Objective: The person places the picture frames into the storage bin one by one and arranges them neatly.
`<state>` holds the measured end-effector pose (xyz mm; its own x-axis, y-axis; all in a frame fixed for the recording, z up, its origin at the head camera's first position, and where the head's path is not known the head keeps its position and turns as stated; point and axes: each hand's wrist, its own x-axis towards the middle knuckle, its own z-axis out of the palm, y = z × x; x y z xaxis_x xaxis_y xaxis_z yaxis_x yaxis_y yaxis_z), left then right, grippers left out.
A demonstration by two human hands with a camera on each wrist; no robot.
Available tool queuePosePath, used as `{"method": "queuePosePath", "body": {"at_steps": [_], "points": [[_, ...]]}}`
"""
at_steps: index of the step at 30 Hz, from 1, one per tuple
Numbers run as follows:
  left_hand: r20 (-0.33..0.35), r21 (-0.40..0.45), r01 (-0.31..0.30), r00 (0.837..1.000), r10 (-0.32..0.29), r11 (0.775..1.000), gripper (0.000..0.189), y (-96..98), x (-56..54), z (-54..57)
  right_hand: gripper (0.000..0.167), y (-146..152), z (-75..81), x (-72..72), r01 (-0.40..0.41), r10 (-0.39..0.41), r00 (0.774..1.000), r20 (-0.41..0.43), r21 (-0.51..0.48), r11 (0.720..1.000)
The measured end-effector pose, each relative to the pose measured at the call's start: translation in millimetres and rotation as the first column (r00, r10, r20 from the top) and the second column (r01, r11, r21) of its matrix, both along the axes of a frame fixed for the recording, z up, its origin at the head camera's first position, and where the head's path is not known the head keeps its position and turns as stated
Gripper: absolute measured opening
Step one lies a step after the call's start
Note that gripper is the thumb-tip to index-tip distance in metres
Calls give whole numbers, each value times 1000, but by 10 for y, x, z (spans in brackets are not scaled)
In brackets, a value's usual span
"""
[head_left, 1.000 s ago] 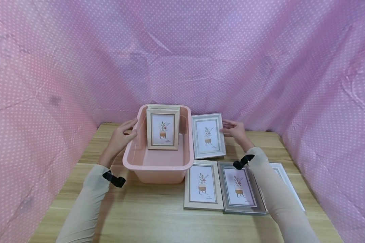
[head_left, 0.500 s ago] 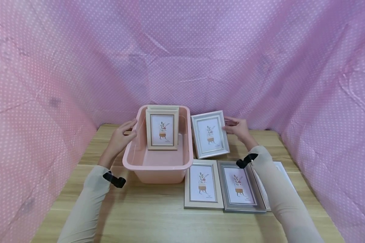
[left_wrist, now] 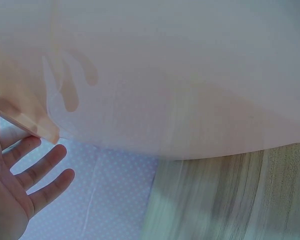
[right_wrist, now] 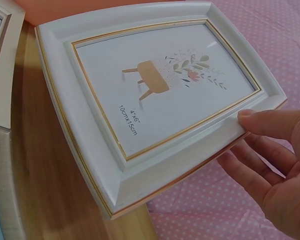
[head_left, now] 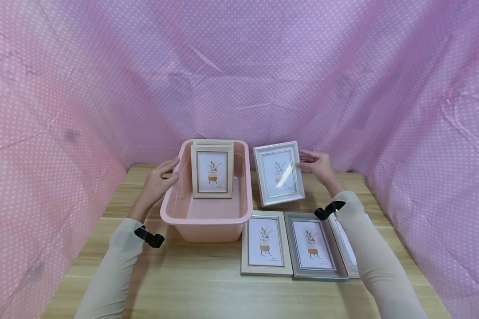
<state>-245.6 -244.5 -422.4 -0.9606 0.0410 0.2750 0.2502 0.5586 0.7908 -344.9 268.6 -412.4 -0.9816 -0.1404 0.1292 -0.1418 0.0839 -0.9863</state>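
The right hand (head_left: 318, 166) pinches the white picture frame (head_left: 280, 170) by its 3 o'clock edge: thumb on the front border, fingers behind. The frame is tilted, its front towards the person, just off the pink basin (head_left: 205, 220) at about 3 o'clock from it; whether a corner touches the table (head_left: 183, 283) I cannot tell.

The left hand (head_left: 155, 181) is at the basin's 9 o'clock side, fingers loosely spread against the rim, clenched on nothing.

Inside the basin, a beige frame (head_left: 212, 173) stands near the 12 o'clock wall, with the top of another frame (head_left: 213, 142) showing behind it. On the table at 4 o'clock from the basin lie a cream frame (head_left: 265, 243), a grey frame (head_left: 317, 248) and a further pale frame (head_left: 346, 248) partly covered by the right sleeve (head_left: 371, 257).

The white frame should handle as light and stiff — its smooth border a little slippery, its shiny front pane likely the fragile part. The best hold is the border, thumb in front, nothing pressing the pane; with only 1 edge held, it may swing at the 7 o'clock corner.
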Motion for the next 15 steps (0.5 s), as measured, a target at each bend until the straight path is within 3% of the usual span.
{"method": "queuePosePath", "body": {"at_steps": [7,15], "points": [[8,-9,1,1000,-1,1000,52,0,-17,-11,61,5,132,19,-20,19,1000,-25,-71,997],[5,-8,11,1000,-11,1000,52,-7,-13,-7,61,-23,388,41,-17,15,1000,-27,-73,997]]}}
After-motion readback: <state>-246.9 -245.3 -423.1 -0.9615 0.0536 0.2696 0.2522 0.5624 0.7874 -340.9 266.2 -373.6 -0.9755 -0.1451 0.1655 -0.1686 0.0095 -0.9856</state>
